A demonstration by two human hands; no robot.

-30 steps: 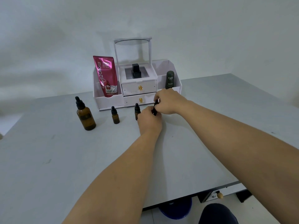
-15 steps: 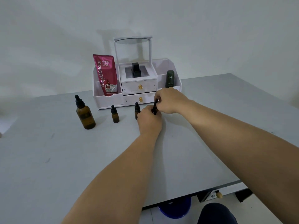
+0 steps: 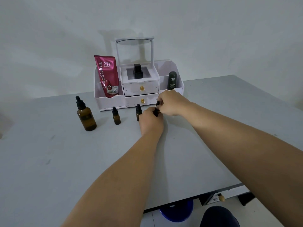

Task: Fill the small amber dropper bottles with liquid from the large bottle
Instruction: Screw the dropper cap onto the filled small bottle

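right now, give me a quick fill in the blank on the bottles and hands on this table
1. Both hands meet on one small ____ bottle.
2. The large bottle stands at the ____ end of the row of bottles.
3. Its cap is ____.
4. The red tube stands in the organizer's ____ compartment.

Missing words: dropper; left; on; left

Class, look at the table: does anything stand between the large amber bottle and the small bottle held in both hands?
Yes. Two small capped dropper bottles stand in the row between the large amber bottle and the left hand and right hand.
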